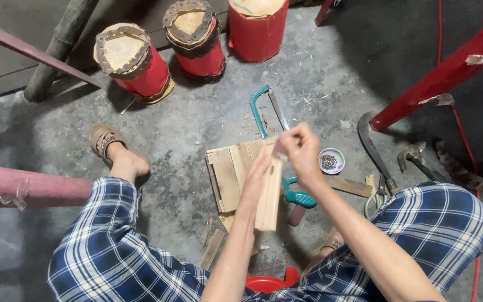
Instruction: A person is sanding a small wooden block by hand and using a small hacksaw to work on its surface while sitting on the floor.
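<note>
Drums (135,59), three, red-bodied with hide heads, stand along the far edge of the concrete floor. Sandalled foot (110,146) rests at left. Wooden board (231,176), slatted, lies flat on the floor at centre. Left hand (255,182) is closed along the edge of a wooden slat (269,196), held upright above the board. Right hand (300,150) pinches the slat's top end. Teal-framed hacksaw (264,114) lies beyond. Small dish of nails (331,161) sits right; pliers (384,187) lie near the right knee.
</note>
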